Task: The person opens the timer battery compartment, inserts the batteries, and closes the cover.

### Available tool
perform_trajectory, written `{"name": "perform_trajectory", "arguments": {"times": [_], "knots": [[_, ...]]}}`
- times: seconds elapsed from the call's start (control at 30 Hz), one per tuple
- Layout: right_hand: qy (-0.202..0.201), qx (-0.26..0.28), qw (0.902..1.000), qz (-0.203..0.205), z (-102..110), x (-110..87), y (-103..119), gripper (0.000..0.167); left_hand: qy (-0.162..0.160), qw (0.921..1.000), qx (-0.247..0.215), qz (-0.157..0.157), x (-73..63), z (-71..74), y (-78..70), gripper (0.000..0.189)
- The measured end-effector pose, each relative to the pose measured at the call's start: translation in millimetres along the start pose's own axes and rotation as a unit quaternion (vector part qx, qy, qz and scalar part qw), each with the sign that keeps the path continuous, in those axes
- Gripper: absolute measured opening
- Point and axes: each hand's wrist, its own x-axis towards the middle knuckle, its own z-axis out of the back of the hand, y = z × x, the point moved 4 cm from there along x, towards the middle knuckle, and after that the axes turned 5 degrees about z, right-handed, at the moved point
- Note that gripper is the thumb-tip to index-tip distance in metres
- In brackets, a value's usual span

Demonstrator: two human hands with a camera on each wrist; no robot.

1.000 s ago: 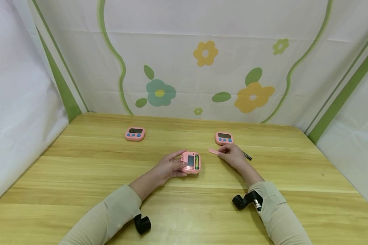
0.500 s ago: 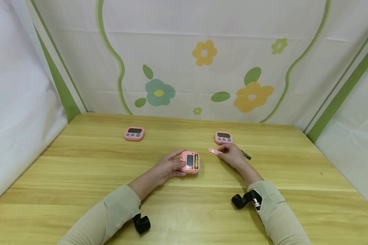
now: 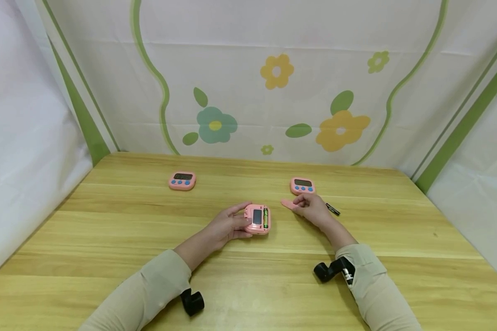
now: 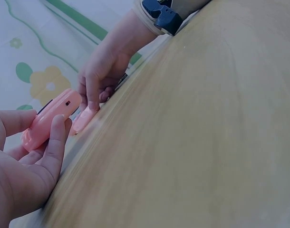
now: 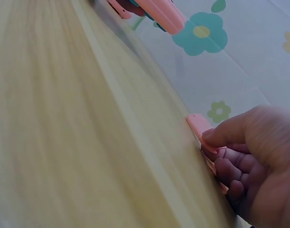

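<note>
My left hand holds a pink timer by its left side, its back turned up. A green battery lies in the uncovered slot along the timer's right side. To the right, my right hand pinches a small pink battery cover between thumb and fingers, just above the table. The right wrist view shows the thumb on the near end of that cover. In the left wrist view, thumb and fingers grip the timer from opposite faces.
A second pink timer with blue buttons stands just behind my right hand. Another pink timer is at the back left of the wooden table. A small black cylinder lies right of my right hand. A flowered cloth hangs behind.
The battery cover has turned slightly in my right fingers, its tilt changing. My left hand and the timer in it have stayed nearly still.
</note>
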Motion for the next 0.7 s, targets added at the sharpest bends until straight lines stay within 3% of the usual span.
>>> {"name": "perform_trajectory", "arguments": {"times": [0.3, 0.53, 0.7], "knots": [[0.018, 0.134, 0.9899, -0.043, 2.1, -3.2, 1.9, 0.019, 0.009, 0.9999, 0.000, -0.008, 1.7, -1.0, 2.7, 0.058], [0.026, 0.175, 0.9832, -0.046, 1.7, -4.1, 5.6, 0.016, 0.003, 1.0000, 0.001, -0.008, 1.7, -1.0, 2.8, 0.057], [0.044, 0.239, 0.9684, -0.055, -0.3, -4.9, 8.0, 0.019, 0.002, 1.0000, 0.003, -0.008, 1.8, -0.6, 2.8, 0.057]]}}
